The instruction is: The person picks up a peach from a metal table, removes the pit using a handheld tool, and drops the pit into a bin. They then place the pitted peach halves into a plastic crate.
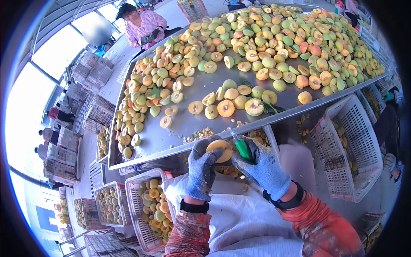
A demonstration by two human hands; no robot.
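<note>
My left hand (202, 165), in a blue and grey glove, has its fingers closed round a halved orange fruit (221, 150). A green-handled tool (242, 148) with a thin metal tip is gripped in my gloved right hand (265, 168), just right of the fruit. Both hands are over my lap at the near edge of the metal table (188, 124). Halved fruits (225, 108) lie on the table in front of them, and small pits (201, 134) are scattered near its edge.
A white crate (349, 147) stands at the right. Fruit fills another crate (147, 210) at the lower left. Across the table's left corner is a co-worker (145, 28). Stacked crates (92, 70) stand further left; a large fruit heap covers the table's far side.
</note>
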